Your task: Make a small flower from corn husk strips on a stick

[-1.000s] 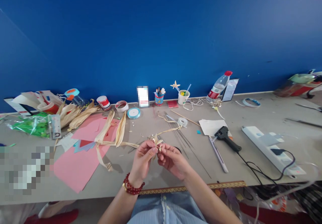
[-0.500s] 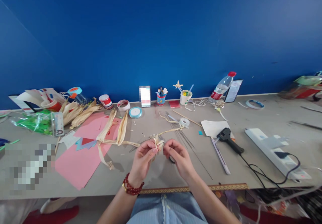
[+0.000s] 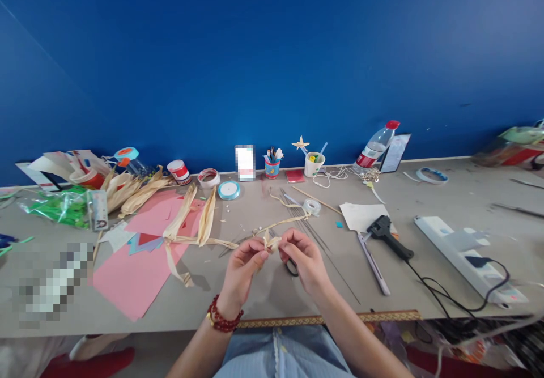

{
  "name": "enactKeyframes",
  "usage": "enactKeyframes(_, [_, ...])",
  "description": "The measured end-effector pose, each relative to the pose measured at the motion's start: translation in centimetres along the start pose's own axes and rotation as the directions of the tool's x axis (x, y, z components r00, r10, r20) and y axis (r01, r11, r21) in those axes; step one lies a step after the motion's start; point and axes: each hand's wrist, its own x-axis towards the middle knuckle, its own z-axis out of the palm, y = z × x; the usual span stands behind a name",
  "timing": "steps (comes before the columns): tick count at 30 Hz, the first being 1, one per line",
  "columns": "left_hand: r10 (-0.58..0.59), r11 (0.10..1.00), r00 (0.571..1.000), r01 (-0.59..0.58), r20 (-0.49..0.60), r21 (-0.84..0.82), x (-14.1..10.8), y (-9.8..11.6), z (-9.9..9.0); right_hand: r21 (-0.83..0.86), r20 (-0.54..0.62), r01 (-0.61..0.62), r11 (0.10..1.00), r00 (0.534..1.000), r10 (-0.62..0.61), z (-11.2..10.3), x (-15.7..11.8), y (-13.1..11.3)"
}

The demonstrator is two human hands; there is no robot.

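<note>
Between my two hands, over the front middle of the table, is a small pale corn husk flower (image 3: 271,243). My left hand (image 3: 245,264) is closed, thumb and fingers pinching its left side. My right hand (image 3: 301,258) pinches the husk at its right edge. A black ring-shaped handle (image 3: 292,268) lies on the table, partly behind my right hand. Dried corn husk strips (image 3: 204,241) stretch to the left of my hands. Thin wire stems (image 3: 312,230) lie just beyond my right hand.
Pink paper (image 3: 131,281) and more corn husks (image 3: 140,194) lie at left. On the right are a black glue gun (image 3: 389,236), a lilac cutter (image 3: 374,267) and a white power strip (image 3: 467,259) with cables. A bottle (image 3: 374,148) and cups line the blue wall.
My right hand has moved slightly left and up, from beside the husk flower to pinching its right edge. My left hand stays almost in place.
</note>
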Motion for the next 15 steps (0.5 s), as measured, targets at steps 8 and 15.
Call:
enactKeyframes(8, [0.048,0.999,0.996,-0.046,-0.076,0.020,0.10,-0.51,-0.30,0.064,-0.013,0.017,0.998,1.000,-0.016,0.66,-0.50,-0.08])
enactKeyframes(15, [0.018,1.000,0.997,-0.018,-0.082,0.002,0.06,-0.70,-0.25,0.034,-0.056,0.067,0.997,0.996,-0.065,0.88,-0.72,-0.11])
